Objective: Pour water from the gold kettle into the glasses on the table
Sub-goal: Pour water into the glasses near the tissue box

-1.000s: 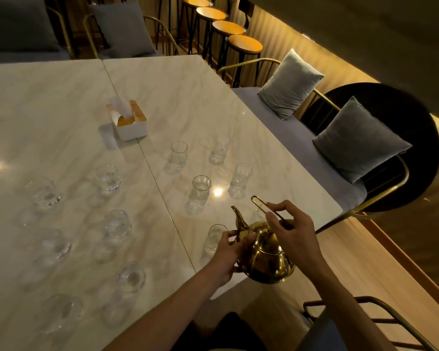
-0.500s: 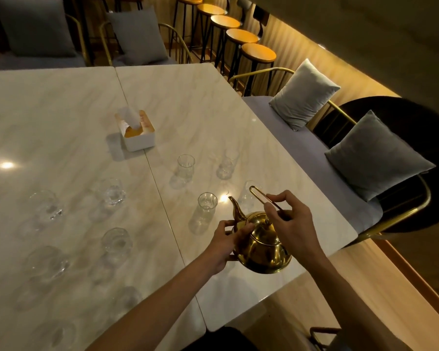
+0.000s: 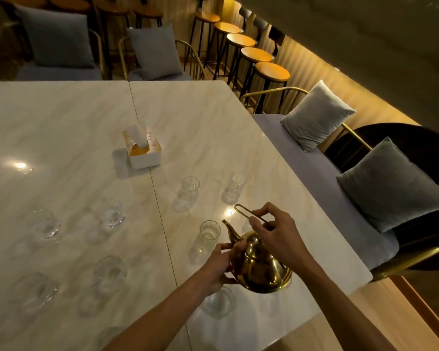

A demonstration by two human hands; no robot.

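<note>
While your right hand (image 3: pixel 276 231) pinches the thin wire handle (image 3: pixel 251 214) between thumb and fingertips, your left hand (image 3: pixel 221 264) cups the kettle (image 3: pixel 261 267) at its belly, fingers curled round the metal just under the spout (image 3: pixel 230 230). So the kettle hangs above the table (image 3: pixel 213 127) between your two hands, spout aimed at the glass (image 3: pixel 209 230) just beyond your left fingertips. No stream shows yet; I judge the pour is about to start.

Now, feel for the weight: a metal kettle with water in it will likely pull hard on that skinny loop, and the loop probably swivels, so the body wants to swing. Your left hand is what steadies it. Polished metal looks slick, so keep the palm under the curve, not on the side. How full it is, you can't tell from here.

Watch the glasses: thin, clear, hard to see in this dim light, and light enough to tip at a knock from the spout. Another glass (image 3: pixel 218 302) stands right under your left wrist, and more lie well off to the left of your left forearm. A tissue box (image 3: pixel 143 154) sits far ahead of both hands.
</note>
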